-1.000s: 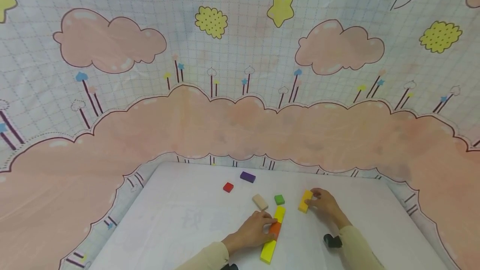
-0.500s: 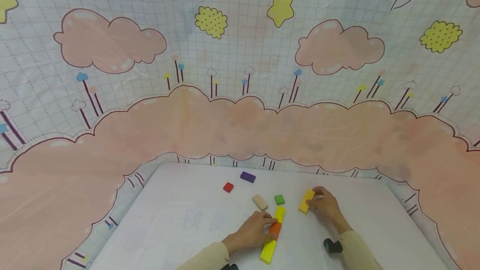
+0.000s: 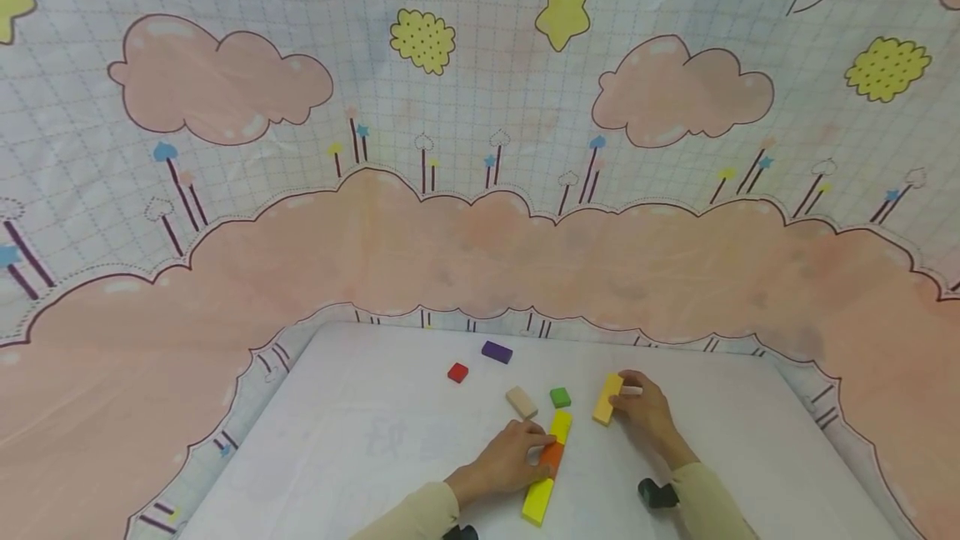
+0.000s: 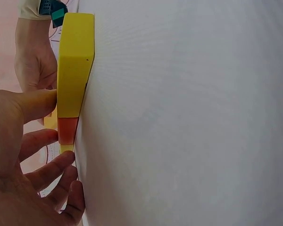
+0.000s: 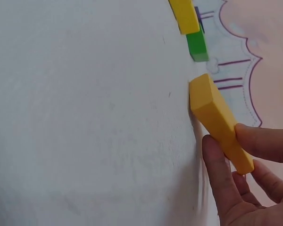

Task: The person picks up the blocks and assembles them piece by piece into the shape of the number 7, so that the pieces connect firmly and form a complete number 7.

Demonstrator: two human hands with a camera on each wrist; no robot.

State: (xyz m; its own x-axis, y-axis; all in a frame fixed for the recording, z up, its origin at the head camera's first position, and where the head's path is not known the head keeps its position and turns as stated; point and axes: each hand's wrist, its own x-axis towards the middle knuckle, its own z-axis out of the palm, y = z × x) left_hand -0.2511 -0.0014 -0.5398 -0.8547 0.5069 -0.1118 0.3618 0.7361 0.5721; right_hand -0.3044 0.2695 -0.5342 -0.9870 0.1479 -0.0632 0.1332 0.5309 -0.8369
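In the head view, a straight row of blocks runs away from me: a near yellow block [image 3: 537, 503], an orange block [image 3: 552, 457] and a far yellow block [image 3: 560, 425]. My left hand [image 3: 504, 458] rests its thumb and index finger on the row around the orange block; the left wrist view shows the other fingers loosely bent alongside. Right of the row, my right hand [image 3: 647, 407] pinches a deeper yellow block [image 3: 607, 405] between thumb and fingers. That block [image 5: 216, 115] slants in the right wrist view, its free end close to the table.
Beyond the row lie a green block [image 3: 560, 397] and a pale wooden block [image 3: 521, 402]. Farther back are a red block [image 3: 457, 372] and a purple block [image 3: 497, 352]. A patterned cloth [image 3: 480, 257] rises behind the white table [image 3: 337, 423].
My right hand has shifted slightly left with the deeper yellow block, toward the row. The left hand stays on the row, and the other blocks keep their places.
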